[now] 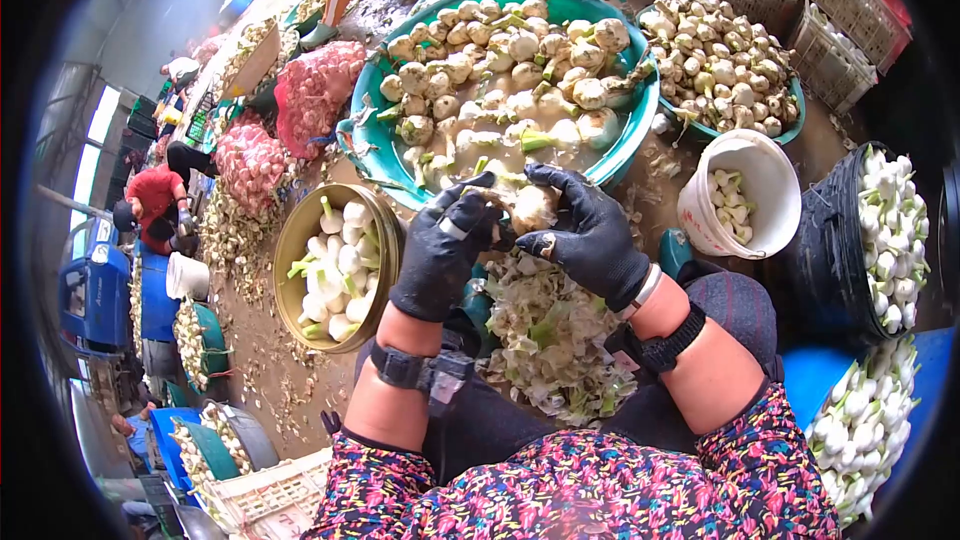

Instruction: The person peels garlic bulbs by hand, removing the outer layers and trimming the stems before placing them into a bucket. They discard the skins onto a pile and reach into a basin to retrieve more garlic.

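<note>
Both my hands wear black gloves and meet over my lap. My left hand is closed at the near side of a soil-stained garlic bulb, fingers curled against it. From the other side, my right hand grips the same bulb between thumb and fingers. Just beyond them, a green tub holds many unpeeled bulbs in murky water. A heap of peeled skins lies below my hands, between my knees. To the left, a tan bucket contains clean white bulbs with short green stems.
A white bucket with some peeled bulbs stands at right, near a black bin heaped with white bulbs. Another tub of unpeeled bulbs sits behind. Red net sacks stand at left. A person in red sits farther off.
</note>
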`<state>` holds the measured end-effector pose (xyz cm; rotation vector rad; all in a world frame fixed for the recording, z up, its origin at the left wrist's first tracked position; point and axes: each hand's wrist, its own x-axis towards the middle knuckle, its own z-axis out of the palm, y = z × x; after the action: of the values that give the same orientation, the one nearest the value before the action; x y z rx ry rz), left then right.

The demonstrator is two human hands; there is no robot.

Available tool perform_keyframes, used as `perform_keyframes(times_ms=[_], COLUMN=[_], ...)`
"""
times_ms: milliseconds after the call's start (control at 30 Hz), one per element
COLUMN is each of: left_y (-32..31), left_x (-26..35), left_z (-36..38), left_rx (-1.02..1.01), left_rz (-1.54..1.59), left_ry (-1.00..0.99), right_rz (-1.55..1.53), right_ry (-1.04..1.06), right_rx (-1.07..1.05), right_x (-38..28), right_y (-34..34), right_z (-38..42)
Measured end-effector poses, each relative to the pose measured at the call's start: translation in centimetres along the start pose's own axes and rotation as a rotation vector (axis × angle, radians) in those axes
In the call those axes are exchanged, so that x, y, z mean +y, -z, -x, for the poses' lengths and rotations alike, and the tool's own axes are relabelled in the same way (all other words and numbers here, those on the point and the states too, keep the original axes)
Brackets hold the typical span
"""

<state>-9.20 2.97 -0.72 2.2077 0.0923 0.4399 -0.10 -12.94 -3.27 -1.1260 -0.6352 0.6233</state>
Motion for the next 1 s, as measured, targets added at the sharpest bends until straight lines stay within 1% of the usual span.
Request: perform_keyframes(times_ms=[67, 100, 133, 200, 233, 267, 300, 333, 400, 500, 533, 600, 633, 700, 833, 900, 933, 1000], left_y=[-0.8, -0.9, -0.9, -1.2, -1.4, -1.5, -1.4, -1.2, -0.6, -0.9, -1.1, -1.4, -1.4, -1.2, -1.1, -1.2, -1.5, -2.2], left_x=[-2.2, -2.0, -1.8, -1.1, -0.6, -0.1, 0.4, 0.3, 0.0, -0.3, 0.0, 0.8, 0.8, 0.6, 0.6, 0.5, 1.0, 2.1], left_z=[0.4, 0.4, 0.3, 0.0, -0.1, -0.2, -0.2, -0.2, -0.1, -0.1, -0.1, -0.2, -0.2, -0.2, 0.0, 0.3, 0.2, 0.0], left_rx=[-0.001, 0.002, 0.001, -0.006, 0.044, 0.095, 0.098, 0.099, 0.042, 0.056, 0.054, 0.068, 0.065, 0.041, 0.025, -0.006, -0.007, 0.114], left_rz=[0.384, 0.388, 0.383, 0.378, 0.455, 0.532, 0.556, 0.556, 0.537, 0.465, 0.466, 0.453, 0.455, 0.473, 0.553, 0.252, 0.251, 0.853], left_ry=[0.176, 0.178, 0.188, 0.197, 0.238, 0.278, 0.269, 0.269, 0.271, 0.235, 0.235, 0.279, 0.277, 0.271, 0.266, 0.129, 0.128, 0.481], right_rz=[0.393, 0.469, 0.473, -0.190, -0.188, -0.303, -0.421, -0.421, -0.252, -0.294, -0.295, -0.316, -0.315, -0.244, -0.288, -0.283, -0.283, -0.237], right_ry=[0.280, 0.332, 0.331, 0.034, 0.033, -0.072, -0.178, -0.178, -0.060, -0.029, -0.030, -0.129, -0.127, -0.175, -0.166, -0.096, -0.095, -0.047], right_rx=[0.010, 0.020, 0.018, 0.089, 0.091, 0.095, 0.098, 0.098, 0.097, 0.085, 0.087, 0.088, 0.092, 0.107, 0.097, 0.103, 0.104, 0.103], right_x=[1.0, 0.7, 0.8, 1.2, 1.0, 0.6, 0.4, 0.4, 0.6, 0.7, 0.5, -0.2, -0.1, 0.3, 0.7, 0.7, 0.7, 0.7], right_y=[0.1, 0.1, -0.2, -0.9, -0.7, -0.5, -0.4, -0.4, -0.4, -0.5, -0.5, -0.2, -0.1, 0.1, 0.2, 0.1, 0.0, -0.1], right_z=[-0.2, -0.1, -0.1, -0.1, -0.1, -0.1, -0.1, -0.1, -0.1, 0.1, 0.2, 0.3, 0.3, 0.4, 0.2, 0.1, 0.1, 0.2])
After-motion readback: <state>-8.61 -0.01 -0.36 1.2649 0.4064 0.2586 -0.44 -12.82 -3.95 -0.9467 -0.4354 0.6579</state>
